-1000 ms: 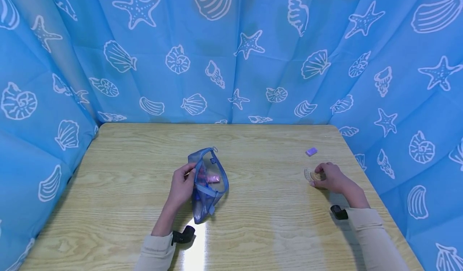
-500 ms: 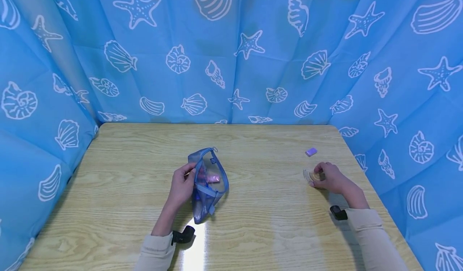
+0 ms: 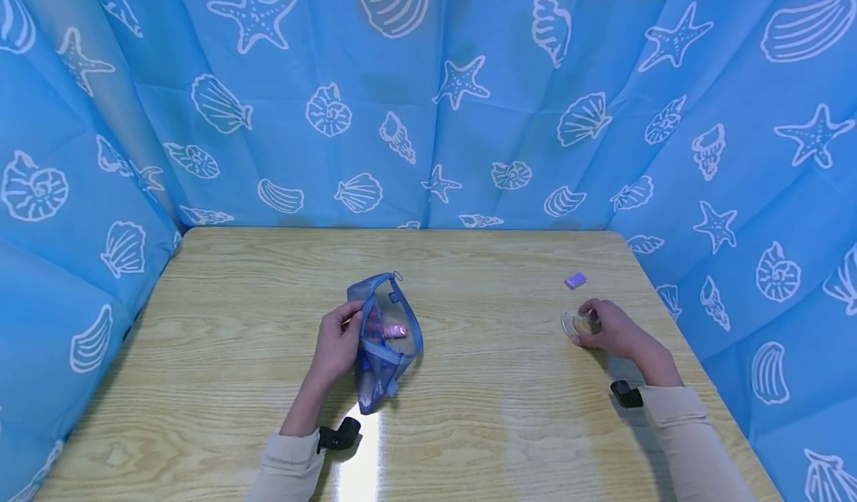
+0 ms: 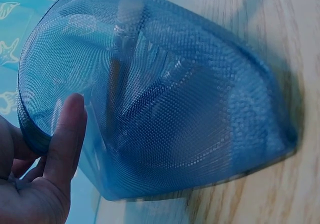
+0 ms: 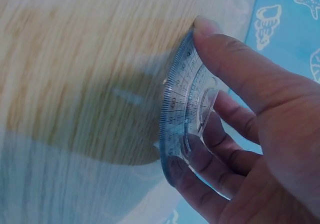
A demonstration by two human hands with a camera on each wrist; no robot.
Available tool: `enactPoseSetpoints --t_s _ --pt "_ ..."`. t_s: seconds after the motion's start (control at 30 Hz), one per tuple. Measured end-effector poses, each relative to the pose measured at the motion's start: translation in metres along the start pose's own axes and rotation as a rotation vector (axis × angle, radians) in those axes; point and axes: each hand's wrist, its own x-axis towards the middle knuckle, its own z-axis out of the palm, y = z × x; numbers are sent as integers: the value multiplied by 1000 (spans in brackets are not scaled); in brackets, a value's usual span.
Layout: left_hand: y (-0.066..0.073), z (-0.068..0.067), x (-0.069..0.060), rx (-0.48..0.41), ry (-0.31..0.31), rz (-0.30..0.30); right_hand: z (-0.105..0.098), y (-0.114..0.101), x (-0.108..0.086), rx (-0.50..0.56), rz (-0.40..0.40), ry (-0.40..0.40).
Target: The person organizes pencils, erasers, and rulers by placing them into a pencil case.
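Observation:
A blue mesh zipper pouch [image 3: 383,384] stands unzipped left of the table's middle, its mouth turned to the right. My left hand [image 3: 338,344] pinches the pouch's rim between thumb and fingers; in the left wrist view the mesh side [image 4: 175,114] bulges beside the fingers. A shiny pink item [image 3: 395,331] shows inside, its kind unclear. Over at the right, my right hand [image 3: 619,331] holds a clear protractor [image 3: 570,325] by its edges. The right wrist view shows the protractor's printed scale [image 5: 175,102] between thumb and fingers.
A small purple block [image 3: 576,281] lies on the wooden table [image 3: 469,413], just beyond the right hand. Blue shell-patterned curtains [image 3: 428,78] enclose the table at the back and both sides.
The protractor has tilted slightly in my right hand. The left hand and the pouch stay where they were.

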Motion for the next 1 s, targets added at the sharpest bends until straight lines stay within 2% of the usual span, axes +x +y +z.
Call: enactPoseSetpoints --t_s 0.2,0.53,0.77,1.0 --pt "1 -1 0 4 -7 5 1 -3 -2 0 -14 9" --pt "-1 -3 0 15 0 18 -3 -8 -6 22 44 9" --pt "-2 -3 1 4 -5 15 -7 -9 -7 79 -27 9" --pt "-1 -4 0 15 -3 23 -9 -14 -9 117 -48 14"
